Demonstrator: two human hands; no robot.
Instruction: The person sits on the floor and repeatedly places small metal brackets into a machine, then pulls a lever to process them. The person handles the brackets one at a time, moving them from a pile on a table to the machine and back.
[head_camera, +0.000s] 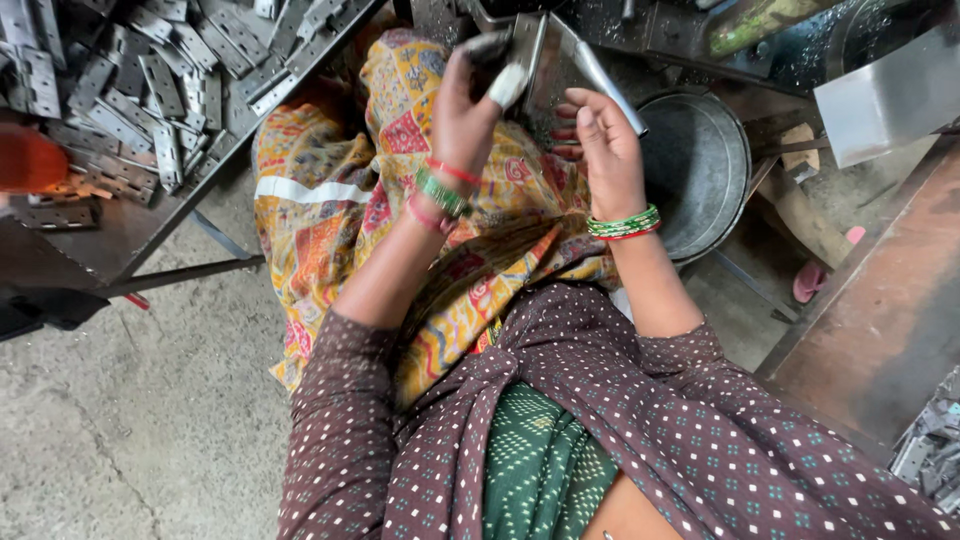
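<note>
A folded grey metal piece, like a large hinge leaf (556, 62), is held up over my lap between both hands. My left hand (466, 105) grips its left edge, with a white wrap on one fingertip. My right hand (604, 140) supports its right underside, fingers curled against the metal. Green and red bangles sit on both wrists. My lap is covered by yellow patterned cloth (340, 210).
A dark tray (120, 230) at the upper left carries several loose metal hinges (150, 80). A round metal basin (700, 165) stands right of my right hand. A machine body (720, 30) is at the top, a rusty bench (880, 320) at right, concrete floor (130, 420) at left.
</note>
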